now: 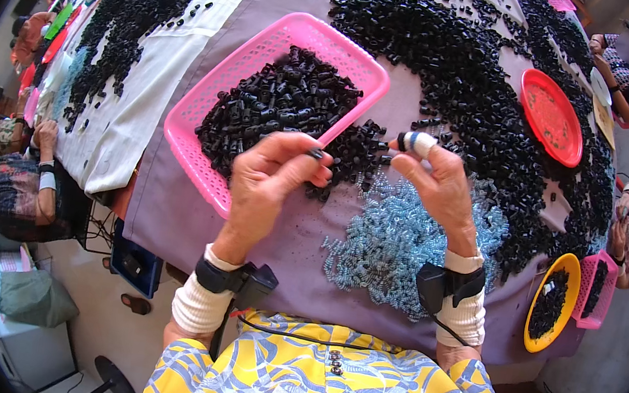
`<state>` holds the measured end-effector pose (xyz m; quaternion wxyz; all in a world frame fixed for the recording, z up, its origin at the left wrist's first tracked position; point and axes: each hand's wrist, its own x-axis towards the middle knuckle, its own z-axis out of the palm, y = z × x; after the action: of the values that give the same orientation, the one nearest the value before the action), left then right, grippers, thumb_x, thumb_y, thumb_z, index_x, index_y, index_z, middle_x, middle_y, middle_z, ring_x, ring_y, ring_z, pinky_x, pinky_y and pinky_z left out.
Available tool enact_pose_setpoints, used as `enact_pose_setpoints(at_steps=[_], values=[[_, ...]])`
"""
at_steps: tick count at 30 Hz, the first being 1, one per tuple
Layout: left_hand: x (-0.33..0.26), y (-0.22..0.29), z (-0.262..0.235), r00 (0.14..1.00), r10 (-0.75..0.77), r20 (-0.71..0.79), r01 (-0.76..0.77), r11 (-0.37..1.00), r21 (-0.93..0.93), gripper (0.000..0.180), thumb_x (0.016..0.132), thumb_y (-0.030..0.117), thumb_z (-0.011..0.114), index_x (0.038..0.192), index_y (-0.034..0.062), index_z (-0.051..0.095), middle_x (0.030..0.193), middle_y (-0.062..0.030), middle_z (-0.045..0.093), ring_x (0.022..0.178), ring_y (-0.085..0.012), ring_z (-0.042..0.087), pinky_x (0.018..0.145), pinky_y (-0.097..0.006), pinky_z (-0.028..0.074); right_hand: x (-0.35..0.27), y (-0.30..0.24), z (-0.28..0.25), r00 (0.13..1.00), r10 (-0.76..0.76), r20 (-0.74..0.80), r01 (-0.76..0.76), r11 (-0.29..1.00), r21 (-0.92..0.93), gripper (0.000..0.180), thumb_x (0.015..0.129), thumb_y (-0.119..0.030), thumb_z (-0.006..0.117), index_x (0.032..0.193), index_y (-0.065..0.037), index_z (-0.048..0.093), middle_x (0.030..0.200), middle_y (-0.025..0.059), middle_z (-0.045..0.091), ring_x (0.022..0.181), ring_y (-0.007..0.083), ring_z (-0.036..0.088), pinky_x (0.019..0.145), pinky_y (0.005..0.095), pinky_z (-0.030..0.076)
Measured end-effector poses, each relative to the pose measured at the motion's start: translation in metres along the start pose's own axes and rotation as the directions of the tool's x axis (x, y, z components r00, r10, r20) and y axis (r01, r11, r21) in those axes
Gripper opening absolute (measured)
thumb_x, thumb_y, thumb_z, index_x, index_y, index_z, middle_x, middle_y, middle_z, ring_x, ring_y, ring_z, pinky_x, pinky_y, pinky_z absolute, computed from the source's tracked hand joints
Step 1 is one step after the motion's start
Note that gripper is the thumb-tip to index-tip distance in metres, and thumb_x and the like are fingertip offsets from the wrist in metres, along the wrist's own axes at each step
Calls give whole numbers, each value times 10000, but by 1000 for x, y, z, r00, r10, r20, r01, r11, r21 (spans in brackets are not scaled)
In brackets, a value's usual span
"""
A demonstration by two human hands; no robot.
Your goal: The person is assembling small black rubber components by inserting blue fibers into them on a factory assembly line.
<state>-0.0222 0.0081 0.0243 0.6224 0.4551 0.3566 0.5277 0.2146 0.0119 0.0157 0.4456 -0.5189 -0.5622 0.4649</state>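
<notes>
Inspection, head view. Left hand (273,180) is pinched shut on a small black part (315,153), thumb and forefinger clamped at its near end. Right hand (441,185) is closed too; its taped fingertip (418,142) presses a second small piece, too small to ID, toward the black part. Hands close together, tips near but not yet touching; parts held above the near right edge of the pink basket (269,57).

Stock: basket holds a heap of black parts (279,102), some spilled over its near right rim. Pale blue springs (403,243) lie in a pile just below the right hand, nr the table's near edge. Large black pile (484,92) runs far and right across the purple cloth (171,210). Red plate (550,115) at far right, well apart.

Judgement, doing the step well: keep the left grip low on the part so its open end stays clear; line both pieces up end-on before pushing; don't force at an angle. Work over the basket so a dropped piece stays w/ its kind, not in the springs. Other people's hands at the rim, not involved.
</notes>
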Motion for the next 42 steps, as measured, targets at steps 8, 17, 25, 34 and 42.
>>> enact_pose_setpoints(at_steps=[8, 17, 25, 34, 42], values=[[8, -11, -35, 965, 60, -254, -23, 989, 149, 162, 912, 63, 578, 1060, 6, 607, 922, -104, 673, 755, -136, 646, 718, -279, 545, -43, 40, 27, 890, -254, 379, 454, 408, -792, 375, 679, -325, 757, 949, -82, 665, 1287, 207, 448, 1193, 422, 382, 947, 539, 322], [6, -15, -34, 973, 25, -229, 22, 979, 203, 163, 912, 81, 587, 1056, 8, 615, 913, -95, 676, 763, -123, 649, 701, -255, 538, -64, 22, 4, 873, -119, 473, 465, 499, -732, 287, 732, -302, 724, 861, -51, 673, 1237, 168, 497, 1171, 395, 411, 935, 495, 344], [6, -15, -33, 974, 20, -225, 23, 982, 185, 157, 898, 74, 606, 1038, 8, 630, 911, -80, 676, 770, -108, 643, 712, -231, 520, -23, 41, 22, 878, -371, 303, 457, 461, -761, 33, 721, -75, 617, 722, -49, 596, 778, 77, 551, 853, 261, 516, 802, 409, 387], [4, -14, -32, 977, 32, -212, 8, 983, 184, 154, 904, 77, 597, 1038, 5, 628, 902, -81, 676, 783, -121, 651, 717, -240, 522, -13, 51, 44, 848, -333, 412, 507, 282, -815, 51, 679, -65, 596, 730, -68, 596, 769, 59, 526, 832, 234, 503, 782, 391, 366], [0, -11, -32, 981, 66, -184, -34, 985, 170, 150, 901, 86, 605, 1029, 12, 631, 899, -79, 680, 779, -117, 649, 732, -239, 514, -24, 23, 39, 928, -319, 193, 370, 734, -569, 151, 713, -57, 705, 814, -5, 604, 798, 125, 603, 788, 295, 580, 700, 389, 460]])
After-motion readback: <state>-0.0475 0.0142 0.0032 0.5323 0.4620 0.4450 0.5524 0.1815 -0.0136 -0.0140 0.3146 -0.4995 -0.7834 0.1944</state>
